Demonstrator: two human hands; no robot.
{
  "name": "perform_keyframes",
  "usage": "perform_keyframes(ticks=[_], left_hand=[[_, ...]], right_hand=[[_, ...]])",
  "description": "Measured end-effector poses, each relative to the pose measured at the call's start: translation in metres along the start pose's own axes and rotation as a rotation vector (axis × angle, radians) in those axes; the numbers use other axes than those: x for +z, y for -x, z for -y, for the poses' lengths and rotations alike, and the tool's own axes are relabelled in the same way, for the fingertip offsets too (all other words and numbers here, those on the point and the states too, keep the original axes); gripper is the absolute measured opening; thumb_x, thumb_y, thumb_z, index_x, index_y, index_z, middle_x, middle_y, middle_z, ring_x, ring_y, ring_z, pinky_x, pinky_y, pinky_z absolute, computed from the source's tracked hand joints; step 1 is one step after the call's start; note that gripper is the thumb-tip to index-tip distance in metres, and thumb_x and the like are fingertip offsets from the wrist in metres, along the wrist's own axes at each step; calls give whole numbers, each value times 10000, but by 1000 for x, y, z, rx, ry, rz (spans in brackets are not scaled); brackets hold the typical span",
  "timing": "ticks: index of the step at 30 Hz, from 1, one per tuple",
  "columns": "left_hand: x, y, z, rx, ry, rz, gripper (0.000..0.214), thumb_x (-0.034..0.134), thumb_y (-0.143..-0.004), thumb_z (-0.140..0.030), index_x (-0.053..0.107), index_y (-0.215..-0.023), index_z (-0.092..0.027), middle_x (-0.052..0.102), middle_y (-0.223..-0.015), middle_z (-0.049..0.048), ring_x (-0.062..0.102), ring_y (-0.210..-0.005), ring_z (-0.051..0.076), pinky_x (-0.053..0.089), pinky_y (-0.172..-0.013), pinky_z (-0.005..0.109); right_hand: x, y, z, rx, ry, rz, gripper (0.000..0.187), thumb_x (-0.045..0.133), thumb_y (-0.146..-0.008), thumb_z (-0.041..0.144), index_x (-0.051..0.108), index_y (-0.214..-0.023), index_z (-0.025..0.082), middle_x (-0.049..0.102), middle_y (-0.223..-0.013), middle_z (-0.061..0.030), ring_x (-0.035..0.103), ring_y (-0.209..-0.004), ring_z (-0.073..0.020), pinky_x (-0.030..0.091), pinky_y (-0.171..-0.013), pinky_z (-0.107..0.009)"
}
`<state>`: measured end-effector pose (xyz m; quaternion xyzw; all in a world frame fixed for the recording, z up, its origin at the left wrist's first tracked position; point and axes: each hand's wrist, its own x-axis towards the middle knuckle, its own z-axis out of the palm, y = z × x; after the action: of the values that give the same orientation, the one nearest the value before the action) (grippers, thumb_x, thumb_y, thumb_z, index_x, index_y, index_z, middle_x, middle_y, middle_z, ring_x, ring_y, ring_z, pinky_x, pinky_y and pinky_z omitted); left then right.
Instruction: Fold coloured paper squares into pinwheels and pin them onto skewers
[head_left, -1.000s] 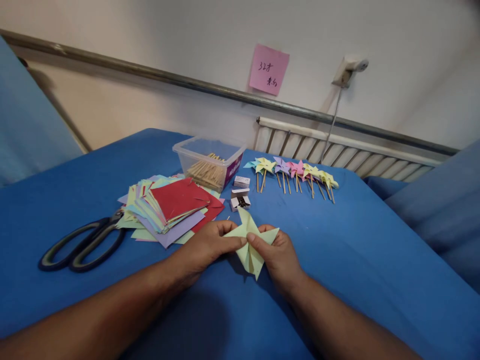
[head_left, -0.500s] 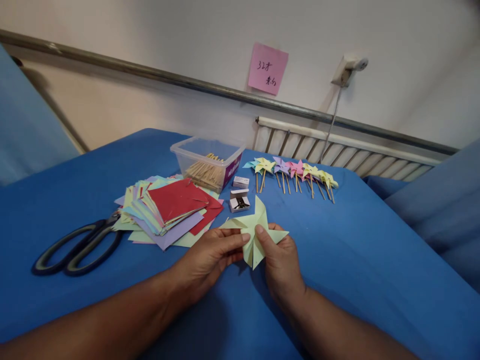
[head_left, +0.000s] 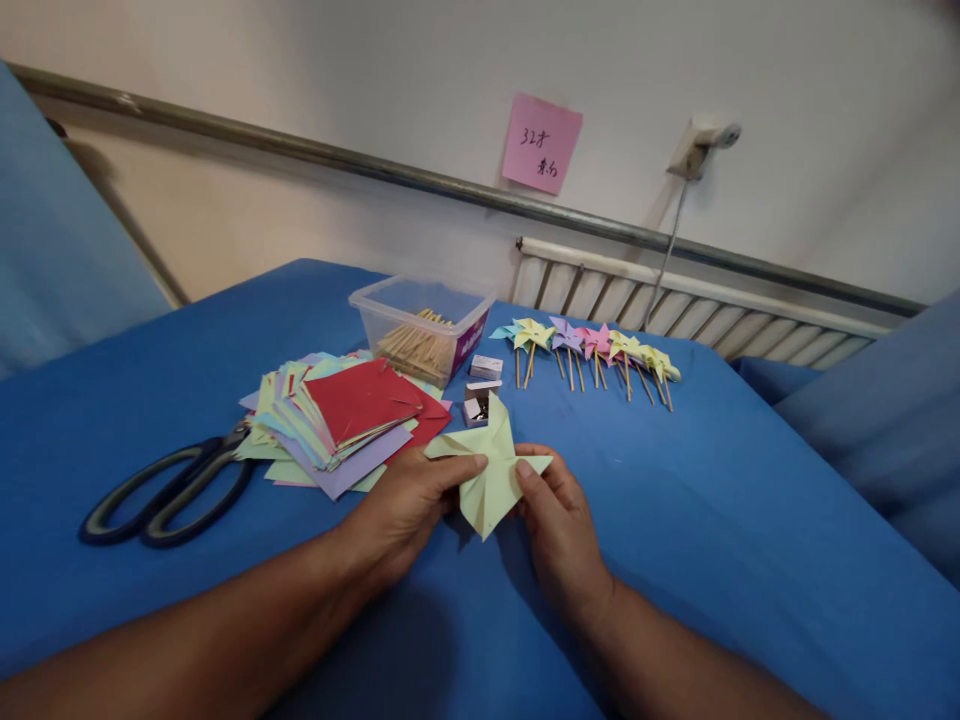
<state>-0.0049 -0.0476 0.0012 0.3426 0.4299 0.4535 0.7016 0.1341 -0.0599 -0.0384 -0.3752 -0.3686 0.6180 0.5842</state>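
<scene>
A pale green paper pinwheel (head_left: 491, 470) is held just above the blue table (head_left: 712, 520), near its middle. My left hand (head_left: 409, 505) pinches its left side with thumb and fingers closed on the paper. My right hand (head_left: 559, 520) grips the right side, its thumb pressed on the paper near the centre. Both forearms reach in from the bottom edge.
A stack of coloured paper squares (head_left: 345, 415) lies left of my hands, with black scissors (head_left: 165, 490) further left. Behind stand a clear tub of wooden sticks (head_left: 420, 330), small boxes of pins (head_left: 480, 390) and a row of finished pinwheels (head_left: 592, 350).
The pinwheel has been turned in my hands and its points sit differently. Both hands have shifted slightly on it while keeping hold.
</scene>
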Motion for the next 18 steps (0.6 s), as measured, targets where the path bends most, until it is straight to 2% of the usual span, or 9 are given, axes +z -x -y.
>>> perform_keyframes(ticks=[3,5,7,9,13,15,18], left_hand=[[-8,-4,-6,1,31,-30,233,698,-721,-232,711,-919,-109,738,-876,109,670,-766,235,519,-726,333],[-10,-5,-10,-8,57,-65,229,709,-709,-217,709,-911,-111,739,-886,110,673,-799,240,526,-744,334],[-10,-5,-13,-10,86,-78,246,716,-699,-198,706,-932,-121,739,-903,101,674,-832,240,527,-771,334],[-9,-3,-15,-13,91,-75,241,719,-695,-193,707,-928,-131,739,-904,89,673,-835,231,526,-767,318],[-7,0,-13,-20,36,-53,229,721,-689,-211,715,-904,-132,733,-877,76,662,-799,215,513,-741,306],[-8,0,-11,-16,12,-40,231,724,-685,-221,713,-899,-135,728,-863,73,655,-795,214,504,-748,313],[-7,1,-7,-16,-39,-26,203,722,-686,-254,706,-860,-149,715,-824,58,642,-763,201,493,-735,307]], right_hand=[[-2,1,6,-82,59,-14,338,602,-815,266,501,-1137,241,588,-755,31,547,-600,-110,448,-590,-244],[-2,3,10,-139,101,7,410,599,-805,230,464,-1189,274,588,-846,21,556,-622,-107,457,-623,-258],[-1,6,12,-183,180,51,433,597,-810,210,460,-1212,295,576,-908,12,564,-672,-108,456,-667,-270],[1,11,13,-201,290,121,412,595,-816,194,492,-1202,292,567,-879,12,555,-703,-117,442,-675,-268],[1,15,11,-180,397,219,225,616,-818,225,603,-1042,237,591,-775,7,540,-711,-135,425,-678,-272],[1,13,10,-154,373,200,123,629,-818,273,625,-926,213,603,-747,5,534,-690,-134,417,-671,-273],[0,8,10,-108,328,136,149,659,-798,335,611,-786,195,581,-651,21,485,-597,-115,381,-595,-255]])
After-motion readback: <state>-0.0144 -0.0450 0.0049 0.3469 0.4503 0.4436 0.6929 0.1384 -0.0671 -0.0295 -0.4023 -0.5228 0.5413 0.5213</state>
